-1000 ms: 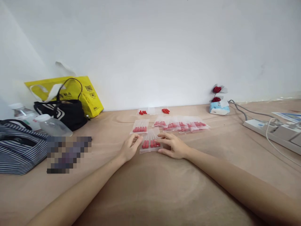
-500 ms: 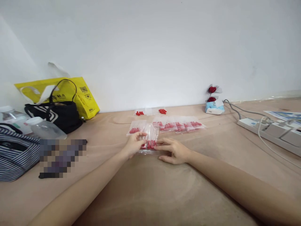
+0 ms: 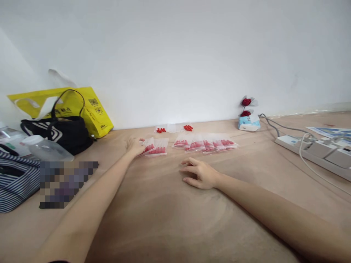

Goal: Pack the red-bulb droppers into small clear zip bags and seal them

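Note:
My left hand [image 3: 135, 147] pinches the edge of a clear zip bag [image 3: 149, 147] holding small red pieces, low over the table on the left. Under and beside that bag lies a second zip bag [image 3: 159, 149] with similar red pieces. My right hand [image 3: 202, 174] rests on the table near the middle, fingers loosely spread, with nothing in them. Beyond it, a row of overlapping zip bags [image 3: 204, 143] filled with red pieces lies flat. Farther back are two small heaps of loose-looking red pieces [image 3: 188, 128] on clear plastic.
At the left stand a yellow bag [image 3: 100, 118], a black handbag [image 3: 75, 135], a plastic bottle [image 3: 51, 148] and a striped bag [image 3: 19, 182]. On the right are a tissue pack [image 3: 249, 123] with red artificial roses [image 3: 246, 102] and a power strip [image 3: 293, 143] with cables.
My left hand has carried the zip bag from the middle to the left, beside the other bag. My right hand has stayed nearly in place and no longer touches the bag.

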### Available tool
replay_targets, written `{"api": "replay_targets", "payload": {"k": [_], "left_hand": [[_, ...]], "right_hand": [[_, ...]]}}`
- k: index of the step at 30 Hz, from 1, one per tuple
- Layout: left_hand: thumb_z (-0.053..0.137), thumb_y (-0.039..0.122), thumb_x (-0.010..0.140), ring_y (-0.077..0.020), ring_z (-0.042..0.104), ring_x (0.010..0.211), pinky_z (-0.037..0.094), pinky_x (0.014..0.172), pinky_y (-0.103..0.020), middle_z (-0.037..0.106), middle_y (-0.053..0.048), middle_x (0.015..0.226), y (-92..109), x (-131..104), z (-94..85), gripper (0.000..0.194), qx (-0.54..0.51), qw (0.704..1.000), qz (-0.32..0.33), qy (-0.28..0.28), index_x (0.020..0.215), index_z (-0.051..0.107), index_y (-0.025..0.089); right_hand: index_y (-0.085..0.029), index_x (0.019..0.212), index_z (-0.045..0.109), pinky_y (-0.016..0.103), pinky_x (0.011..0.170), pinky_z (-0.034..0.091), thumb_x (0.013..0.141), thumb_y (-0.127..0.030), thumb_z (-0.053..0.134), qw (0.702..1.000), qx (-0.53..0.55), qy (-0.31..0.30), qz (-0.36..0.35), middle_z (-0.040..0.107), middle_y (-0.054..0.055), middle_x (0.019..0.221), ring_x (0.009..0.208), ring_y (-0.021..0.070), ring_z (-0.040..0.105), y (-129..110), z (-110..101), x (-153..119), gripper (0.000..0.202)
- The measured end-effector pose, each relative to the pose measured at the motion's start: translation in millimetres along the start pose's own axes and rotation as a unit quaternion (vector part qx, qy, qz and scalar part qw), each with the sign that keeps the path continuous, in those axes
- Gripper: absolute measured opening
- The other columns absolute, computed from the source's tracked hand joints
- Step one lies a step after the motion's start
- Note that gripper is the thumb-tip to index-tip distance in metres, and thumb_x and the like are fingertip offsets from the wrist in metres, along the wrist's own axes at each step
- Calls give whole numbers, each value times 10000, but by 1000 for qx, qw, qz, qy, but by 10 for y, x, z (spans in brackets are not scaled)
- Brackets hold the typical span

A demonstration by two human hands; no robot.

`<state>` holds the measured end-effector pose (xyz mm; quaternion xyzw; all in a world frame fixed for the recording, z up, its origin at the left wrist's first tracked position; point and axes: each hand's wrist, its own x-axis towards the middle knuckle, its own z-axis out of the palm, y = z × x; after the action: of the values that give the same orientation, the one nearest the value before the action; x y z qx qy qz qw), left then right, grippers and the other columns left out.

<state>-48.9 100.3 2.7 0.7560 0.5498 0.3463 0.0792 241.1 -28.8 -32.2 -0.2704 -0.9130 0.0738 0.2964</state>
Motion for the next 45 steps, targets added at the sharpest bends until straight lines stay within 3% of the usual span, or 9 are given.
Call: {"api": "replay_targets", "payload": {"k": [4, 5, 7, 12, 16, 21, 30, 37, 45], "left_hand": [[583, 232, 636, -204, 542, 909, 400, 837, -302, 615, -44, 910, 398, 17, 276, 158, 67, 994, 79, -43, 780, 604, 172], [560, 266, 671, -199, 551, 888, 411, 817, -302, 616, -48, 924, 501, 21, 361, 202, 137, 975, 148, -93, 845, 606, 176], [523, 293, 715, -210, 556, 874, 418, 789, -322, 610, -73, 951, 663, 28, 517, 250, 218, 946, 209, -115, 918, 595, 167], [441, 170, 767, -226, 560, 861, 390, 801, -361, 618, -115, 869, 796, 53, 699, 182, 273, 917, 262, -128, 841, 601, 126], [431, 129, 757, -235, 551, 892, 385, 819, -373, 611, -132, 881, 841, -43, 635, 187, 291, 899, 298, -135, 846, 594, 108], [457, 128, 722, -253, 507, 1016, 406, 863, -365, 581, -152, 1012, 891, -439, 462, 205, 275, 878, 375, -113, 879, 582, 88], [414, 138, 759, -153, 582, 884, 481, 765, -270, 602, -74, 1014, 948, -968, 296, 123, 41, 934, 330, -130, 756, 531, 175], [507, 166, 716, -173, 575, 925, 480, 804, -301, 605, -81, 1000, 796, -1054, 86, 253, 7, 949, 299, -100, 968, 527, 171], [500, 151, 774, -133, 626, 793, 523, 704, -240, 651, -66, 905, 660, -984, 155, 165, 46, 913, 404, -31, 909, 595, 164]], "right_hand": [[-168, 941, 589, 288, 757, 446, 765, -294, 538, 1000, -10, -3, -9, 530, 91, 1027, 832, 144, 545, -13, 7, 3, 223], [-171, 931, 591, 282, 753, 440, 768, -293, 534, 1000, -15, -3, -10, 534, 85, 1014, 820, 140, 543, -20, 8, 3, 212], [-178, 913, 596, 273, 744, 426, 772, -291, 528, 999, -34, 0, -15, 541, 72, 989, 804, 132, 535, -16, 2, 7, 194], [-199, 896, 613, 329, 769, 340, 783, -253, 502, 980, -193, 57, -9, 571, 62, 952, 864, 176, 489, 240, -59, 37, 168], [-193, 978, 591, 369, 818, 258, 791, -167, 474, 938, -323, 105, 65, 603, 66, 951, 886, 194, 469, 574, -102, 60, 222], [-177, 895, 620, 337, 802, 253, 800, -122, 470, 907, -403, 90, 81, 620, 46, 772, 749, 173, 469, 755, -78, 77, 187], [-120, 835, 629, 361, 755, 257, 780, -82, 432, 891, -429, 107, 100, 584, 99, 722, 722, 199, 456, 718, -185, -23, 208], [-219, 981, 596, 303, 703, 309, 774, -265, 507, 970, -229, 83, -13, 576, 47, 892, 796, 166, 471, 388, -213, -174, 229], [-181, 752, 609, 286, 628, 301, 851, -178, 414, 939, -302, 86, -143, 543, 8, 620, 640, 129, 423, 257, -105, -36, 219]]}}
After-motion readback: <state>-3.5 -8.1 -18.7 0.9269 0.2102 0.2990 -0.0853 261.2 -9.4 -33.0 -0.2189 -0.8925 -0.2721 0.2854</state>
